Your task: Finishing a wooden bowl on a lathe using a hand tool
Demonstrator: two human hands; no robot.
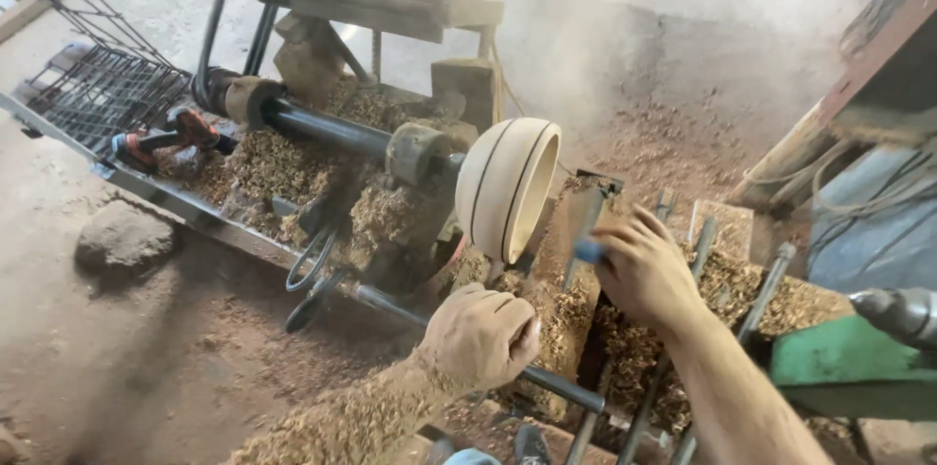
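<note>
- Bowl (508,187), pale wood with two dark rings round its outside, sits on the end of the lathe shaft (327,128), open side facing right, above a bed heaped with shavings (283,167).
- Right hand (644,270) has its fingers curled tight round a small blue-handled tool (589,250), held just beside the rim of the bowl.
- Left hand (480,336), coated in sawdust, is closed in a fist over a long metal bar (468,338) that runs below the bowl.
- Judging from this, the step in hand is shaping the rim or inside; the next move calls for a steady, light touch at the rim.
- Behind lie an orange drill (161,138) and a wire rack (98,89), and dust hangs in the air.
</note>
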